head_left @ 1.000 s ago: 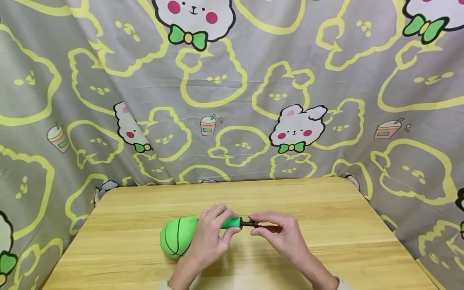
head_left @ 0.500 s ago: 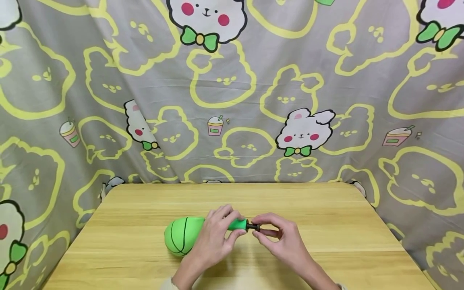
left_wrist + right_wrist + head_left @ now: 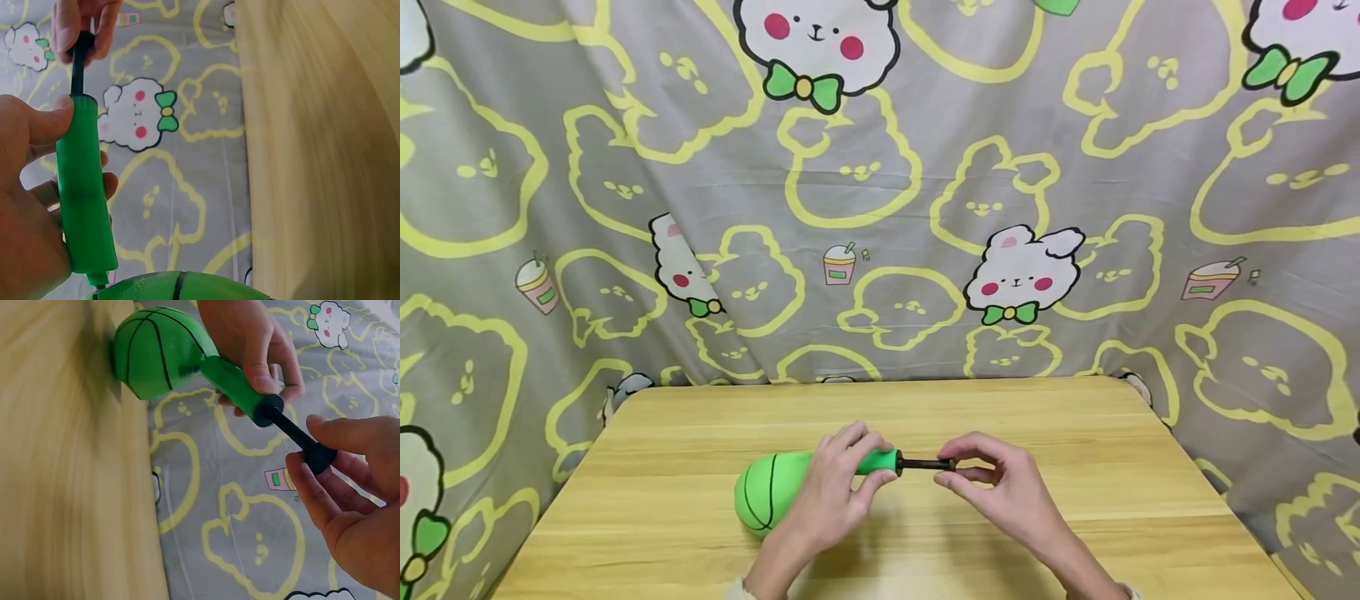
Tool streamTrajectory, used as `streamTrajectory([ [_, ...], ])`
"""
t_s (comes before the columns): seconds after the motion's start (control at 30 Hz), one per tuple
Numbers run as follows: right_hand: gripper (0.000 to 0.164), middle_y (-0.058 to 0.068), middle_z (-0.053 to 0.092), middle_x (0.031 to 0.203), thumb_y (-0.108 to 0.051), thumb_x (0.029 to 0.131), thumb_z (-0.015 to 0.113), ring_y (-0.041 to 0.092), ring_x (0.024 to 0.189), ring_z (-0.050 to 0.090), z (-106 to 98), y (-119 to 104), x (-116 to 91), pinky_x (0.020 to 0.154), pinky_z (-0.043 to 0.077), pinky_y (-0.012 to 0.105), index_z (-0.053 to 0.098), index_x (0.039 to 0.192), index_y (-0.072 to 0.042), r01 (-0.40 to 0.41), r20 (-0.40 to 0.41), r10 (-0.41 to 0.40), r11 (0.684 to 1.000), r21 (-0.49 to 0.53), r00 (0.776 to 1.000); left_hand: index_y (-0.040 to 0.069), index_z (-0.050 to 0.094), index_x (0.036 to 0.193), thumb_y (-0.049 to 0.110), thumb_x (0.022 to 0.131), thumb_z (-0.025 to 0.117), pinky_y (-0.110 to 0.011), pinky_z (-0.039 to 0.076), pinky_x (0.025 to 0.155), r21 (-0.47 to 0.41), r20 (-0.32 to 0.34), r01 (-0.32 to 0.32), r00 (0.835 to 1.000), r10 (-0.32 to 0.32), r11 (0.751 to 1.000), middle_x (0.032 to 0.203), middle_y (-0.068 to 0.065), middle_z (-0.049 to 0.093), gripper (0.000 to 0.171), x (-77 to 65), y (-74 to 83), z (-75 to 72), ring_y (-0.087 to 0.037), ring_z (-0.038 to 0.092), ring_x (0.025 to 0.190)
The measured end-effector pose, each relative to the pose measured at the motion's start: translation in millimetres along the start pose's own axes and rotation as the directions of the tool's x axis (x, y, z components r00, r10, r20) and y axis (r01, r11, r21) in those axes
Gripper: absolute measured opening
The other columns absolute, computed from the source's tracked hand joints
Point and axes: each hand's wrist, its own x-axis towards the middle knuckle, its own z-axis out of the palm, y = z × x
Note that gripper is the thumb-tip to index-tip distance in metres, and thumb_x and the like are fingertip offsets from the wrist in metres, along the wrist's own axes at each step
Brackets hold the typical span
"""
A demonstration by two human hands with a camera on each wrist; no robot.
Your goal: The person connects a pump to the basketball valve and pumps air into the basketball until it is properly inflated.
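A green hand pump (image 3: 85,187) with a black plunger rod runs from left to right in the head view. My left hand (image 3: 838,483) grips its barrel, thumb near the black end cap. At the far end of the drawn-out rod, my right hand (image 3: 1007,479) pinches the black plunger handle (image 3: 319,457) between fingertips and thumb. The pump's nozzle end joins a green ball (image 3: 156,353) with black lines, which looks slack and uneven in shape. Part of the ball is hidden behind my left hand in the head view.
A light wood-grain table (image 3: 715,425) lies under both hands. Behind it and along both sides hangs a grey curtain (image 3: 880,250) printed with yellow outlines and white cartoon animals.
The plunger slid inward toward the barrel half a second ago, then my right hand drew it out to the right, showing more rod now. My left hand keeps its hold on the barrel.
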Motion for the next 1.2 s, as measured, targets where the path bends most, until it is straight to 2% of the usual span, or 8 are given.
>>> streamTrajectory([
  [0.13,0.022,0.014,0.072,0.103,-0.004,0.086,0.082,0.022,0.095,0.072,-6.6,-3.1,1.8,0.079,0.059,0.036,0.074,0.106,-0.009,0.038,-0.013,-0.039,0.999,-0.005,0.999,0.022,0.069,0.104,0.03,0.091,0.077,-0.033,0.044,0.078,-0.018,-0.008,0.02,1.0,-0.02,1.0,0.096,0.015,0.056,0.017,-0.2,-4.8,-5.8,-0.003,0.055,0.086],
  [0.23,0.023,0.013,0.072,0.103,-0.001,0.086,0.081,0.022,0.095,0.071,-12.8,-5.2,3.2,0.08,0.059,0.036,0.074,0.108,-0.007,0.062,-0.019,-0.062,0.998,-0.02,0.998,0.021,0.069,0.105,0.029,0.092,0.077,-0.033,0.046,0.078,-0.023,-0.016,0.03,0.999,-0.03,0.999,0.097,0.015,0.056,0.017,-0.6,-8.1,-9.9,-0.004,0.056,0.088],
  [0.4,0.024,0.009,0.072,0.104,0.0,0.086,0.081,0.024,0.096,0.071,-24.1,-8.2,5.0,0.08,0.059,0.037,0.074,0.108,-0.008,0.07,-0.014,-0.071,0.997,-0.032,0.997,0.02,0.07,0.104,0.027,0.091,0.078,-0.033,0.047,0.077,-0.028,-0.045,0.022,0.999,-0.023,0.999,0.096,0.014,0.057,0.017,-0.4,-12.7,-13.7,-0.005,0.058,0.089],
  [0.6,0.027,0.013,0.071,0.106,0.001,0.085,0.081,0.025,0.098,0.07,-34.3,-10.2,5.9,0.08,0.059,0.04,0.075,0.108,-0.01,0.064,0.028,-0.063,0.998,-0.018,0.998,0.02,0.07,0.104,0.027,0.091,0.078,-0.035,0.049,0.077,-0.037,-0.056,0.007,0.998,-0.009,0.999,0.096,0.014,0.058,0.017,0.7,-14.2,-14.6,-0.005,0.058,0.089],
  [0.83,0.031,0.012,0.071,0.109,0.003,0.082,0.082,0.023,0.101,0.071,-38.6,-12.0,7.4,0.08,0.059,0.041,0.076,0.11,-0.008,0.063,0.036,-0.064,0.998,0.03,0.997,0.02,0.071,0.104,0.027,0.09,0.079,-0.034,0.048,0.076,-0.038,-0.073,0.01,0.997,-0.013,0.999,0.095,0.014,0.058,0.017,2.4,-12.2,-10.3,-0.004,0.057,0.086],
  [1.03,0.03,0.01,0.073,0.107,0.002,0.081,0.084,0.023,0.097,0.072,-35.7,-4.9,6.8,0.077,0.059,0.04,0.078,0.109,-0.007,0.083,0.042,-0.084,0.996,0.025,0.996,0.019,0.071,0.103,0.027,0.089,0.079,-0.034,0.048,0.075,-0.042,-0.081,-0.005,0.997,0.001,0.999,0.094,0.014,0.057,0.018,2.2,-7.6,-4.2,-0.003,0.057,0.085],
  [1.2,0.028,0.007,0.074,0.105,-0.001,0.08,0.085,0.021,0.096,0.072,-28.3,0.4,3.4,0.076,0.06,0.039,0.079,0.107,-0.009,0.071,0.028,-0.072,0.997,0.01,0.997,0.019,0.07,0.101,0.029,0.089,0.079,-0.032,0.045,0.074,-0.001,-0.083,-0.028,0.996,0.027,1.0,0.092,0.014,0.056,0.018,0.9,-1.2,1.0,-0.004,0.056,0.084],
])
